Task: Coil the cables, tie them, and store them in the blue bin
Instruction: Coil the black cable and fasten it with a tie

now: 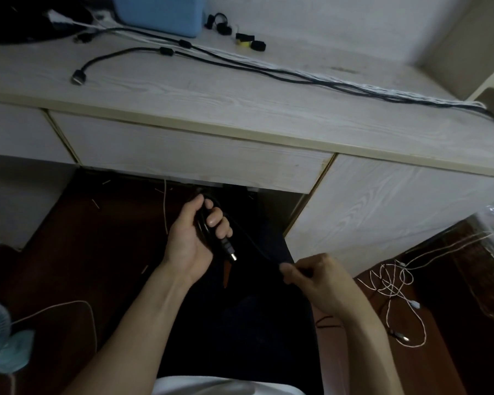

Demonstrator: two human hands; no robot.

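Two hands work one black cable (248,238) below the desk edge, near the person's lap. At the far left of the desk (183,89) another black cable (120,54) lies loose with its plug end free, running rightward beside a white cable (340,81); these are not yet coiled. The blue bin (160,12) stands at the far edge, with a few ties (246,38) just to its right.

Lower down, the left hand (197,238) is curled round a few gathered loops, the plug (230,252) sticking out below the fingers. To the right, the right hand (317,277) pinches the free run of the same cable. As I judge it, the loops are few and held by the fingers alone, so a slack grip or a hard tug from the right could spill them. A twist in the free run could also kink the next loop.

Farther right, white wires (394,283) lie tangled on the floor; the hanging cable could snag there.
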